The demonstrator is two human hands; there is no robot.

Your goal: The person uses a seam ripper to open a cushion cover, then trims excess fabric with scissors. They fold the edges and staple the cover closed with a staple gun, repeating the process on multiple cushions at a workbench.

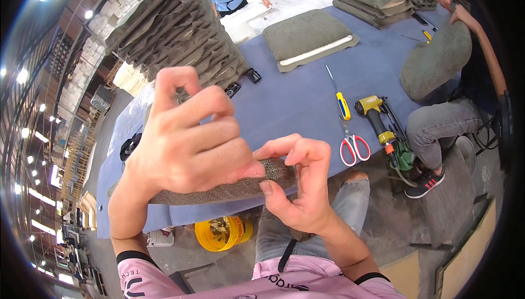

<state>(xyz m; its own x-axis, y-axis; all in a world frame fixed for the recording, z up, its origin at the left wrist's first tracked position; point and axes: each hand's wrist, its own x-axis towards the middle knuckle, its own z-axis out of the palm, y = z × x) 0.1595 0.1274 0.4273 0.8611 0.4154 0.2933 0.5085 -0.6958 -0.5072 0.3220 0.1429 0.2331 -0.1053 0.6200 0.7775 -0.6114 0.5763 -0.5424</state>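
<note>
A grey-brown woven fabric cushion (210,194) is held edge-on close in front of me, its long side running left to right. My left hand (191,140) is closed at the near side of it, fingers curled and thumb pressed along the fabric edge; it covers much of the cushion. At the cushion's right end, my right hand (301,184) pinches the fabric edge between thumb and fingers. The fingertips of both hands nearly meet there. Whether something small is between them I cannot make out.
On the blue-covered table (295,96) lie a yellow screwdriver (343,106), red-handled scissors (355,150) and a staple gun (377,118). A finished cushion (309,36) and a tall fabric stack (175,31) stand beyond. A yellow bucket (219,234) sits below. Co-workers are right and across.
</note>
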